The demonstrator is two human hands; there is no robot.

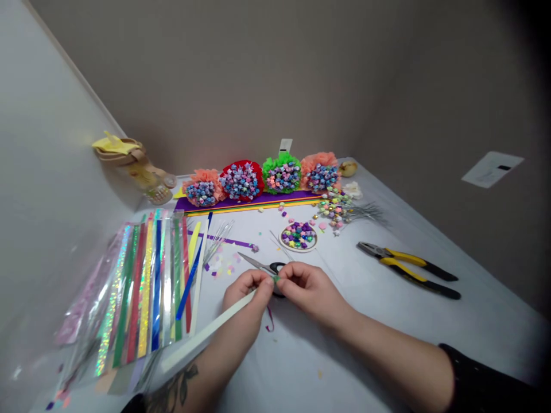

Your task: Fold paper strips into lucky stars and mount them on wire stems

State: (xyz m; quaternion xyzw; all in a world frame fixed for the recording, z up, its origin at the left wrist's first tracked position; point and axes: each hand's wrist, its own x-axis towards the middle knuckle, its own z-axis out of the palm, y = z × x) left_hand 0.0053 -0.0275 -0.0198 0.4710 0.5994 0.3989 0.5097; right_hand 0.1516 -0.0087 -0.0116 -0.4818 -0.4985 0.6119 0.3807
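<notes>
A long pale paper strip (210,330) runs back over my left forearm from the pinched fingers of my left hand (249,301). My right hand (312,292) is closed at the strip's far end, its thumb and finger meeting those of the left. A small green bit shows between the fingertips; its exact shape is hard to make out. Scissors (257,263) with black handles lie just beyond, partly hidden by the hands. Behind them stands a round dish (297,249) of small folded paper stars. A curled purple strip (270,321) lies below the hands.
Plastic-wrapped coloured strips (144,287) cover the left side. Yellow-handled pliers (408,267) lie at right. Along the back wall sit several tissue-paper bunches filled with stars, such as the green one (282,173). Loose stars (336,206) and thin wires (368,212) lie at back right.
</notes>
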